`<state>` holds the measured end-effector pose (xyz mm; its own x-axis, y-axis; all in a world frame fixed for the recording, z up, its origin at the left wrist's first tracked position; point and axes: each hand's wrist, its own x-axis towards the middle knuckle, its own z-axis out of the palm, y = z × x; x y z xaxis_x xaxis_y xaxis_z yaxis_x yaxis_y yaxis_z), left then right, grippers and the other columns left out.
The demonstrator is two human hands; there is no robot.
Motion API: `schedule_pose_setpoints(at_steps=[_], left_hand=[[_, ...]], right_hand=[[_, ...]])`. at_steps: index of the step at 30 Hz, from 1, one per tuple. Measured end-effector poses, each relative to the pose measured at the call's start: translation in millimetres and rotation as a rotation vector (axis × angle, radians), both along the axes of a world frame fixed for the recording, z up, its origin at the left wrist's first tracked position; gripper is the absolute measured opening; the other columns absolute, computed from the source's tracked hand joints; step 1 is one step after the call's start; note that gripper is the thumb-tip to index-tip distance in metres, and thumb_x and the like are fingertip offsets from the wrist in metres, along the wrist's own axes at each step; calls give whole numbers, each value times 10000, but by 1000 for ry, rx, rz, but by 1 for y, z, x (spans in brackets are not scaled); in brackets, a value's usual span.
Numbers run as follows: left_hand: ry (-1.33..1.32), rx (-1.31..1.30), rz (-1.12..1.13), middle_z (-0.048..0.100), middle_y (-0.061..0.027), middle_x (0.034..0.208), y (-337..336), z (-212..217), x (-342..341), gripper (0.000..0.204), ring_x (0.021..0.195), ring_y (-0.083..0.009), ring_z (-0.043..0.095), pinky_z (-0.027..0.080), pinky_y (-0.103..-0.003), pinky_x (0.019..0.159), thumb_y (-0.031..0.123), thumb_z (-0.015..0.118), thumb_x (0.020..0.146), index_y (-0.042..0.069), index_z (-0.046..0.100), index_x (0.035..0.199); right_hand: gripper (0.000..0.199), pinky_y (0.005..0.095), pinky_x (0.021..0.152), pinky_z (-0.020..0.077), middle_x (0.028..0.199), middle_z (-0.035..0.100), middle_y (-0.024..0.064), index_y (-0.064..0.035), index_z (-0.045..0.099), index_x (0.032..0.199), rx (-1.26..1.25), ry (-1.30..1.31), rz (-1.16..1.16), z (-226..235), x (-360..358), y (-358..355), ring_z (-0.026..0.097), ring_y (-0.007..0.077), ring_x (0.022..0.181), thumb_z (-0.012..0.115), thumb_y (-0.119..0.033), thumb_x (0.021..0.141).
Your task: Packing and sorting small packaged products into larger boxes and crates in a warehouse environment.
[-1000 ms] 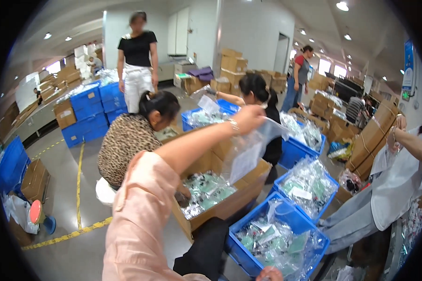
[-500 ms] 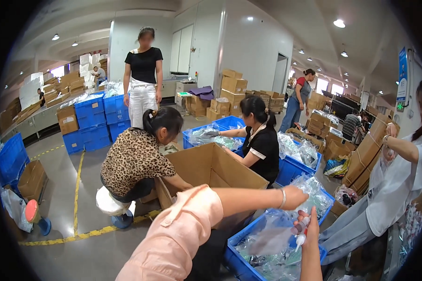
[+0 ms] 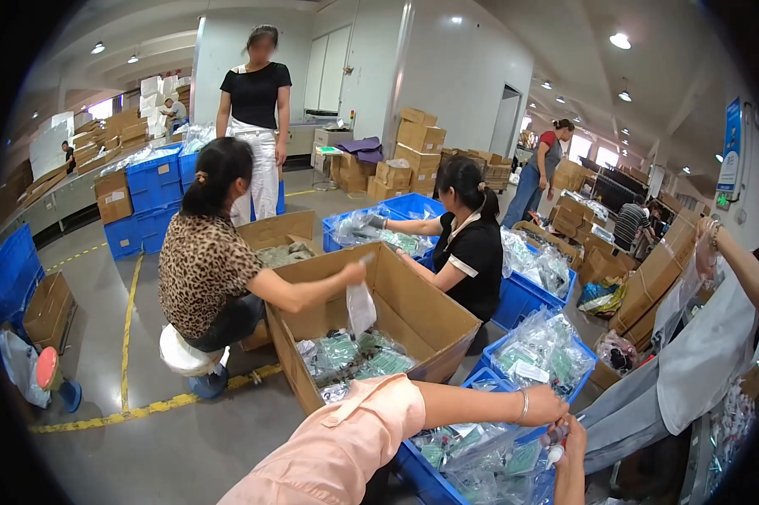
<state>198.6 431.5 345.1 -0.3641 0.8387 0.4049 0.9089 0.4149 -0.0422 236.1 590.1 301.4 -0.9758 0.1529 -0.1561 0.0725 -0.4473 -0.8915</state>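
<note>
While both hands meet low right:
Left hand (image 3: 544, 407): closed on small white-capped item (image 3: 554, 455)
Right hand (image 3: 570, 433): touching it; grip unclear
Blue crate (image 3: 413, 468): beneath hands, holding clear bags (image 3: 472, 459)
Cardboard box (image 3: 413, 313): beyond left hand

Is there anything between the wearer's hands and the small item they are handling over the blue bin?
Nothing visible. The left hand and right hand meet at a small white item with a red end, directly above the blue bin of clear plastic packets. How each hand grips it is too small to tell.
</note>
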Motion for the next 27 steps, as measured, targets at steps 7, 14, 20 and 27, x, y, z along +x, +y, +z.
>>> schedule_pose_setpoints(at_steps=[7,14,20,27], left_hand=[[-491,294,134,574,-173,711,-10,-61,28,223,681,-342,579,441,-427,587,233,492,797,11,476,816],[-869,459,197,552,-195,708,-27,-146,49,262,671,-341,554,404,-409,588,249,480,833,8,499,734],[-1188,596,-35,473,-38,589,-28,-174,56,254,548,-115,428,352,-278,514,244,473,839,26,482,710],[-1477,690,85,460,11,592,-23,-204,64,260,555,-76,403,330,-257,493,260,477,840,41,476,699]], right_hand=[[139,251,438,423,577,482,42,-39,499,711,-10,62,-46,-62,25,-15,504,142,480,526,-141,802],[149,235,403,385,592,509,35,-46,524,721,234,57,60,-125,56,-23,491,131,461,524,-162,814],[121,194,369,320,584,521,1,-62,518,739,176,-31,28,-158,61,-20,433,68,440,539,-148,822],[94,188,355,293,572,505,-6,-85,515,772,268,-89,174,-129,86,-16,395,58,400,562,-156,810]])
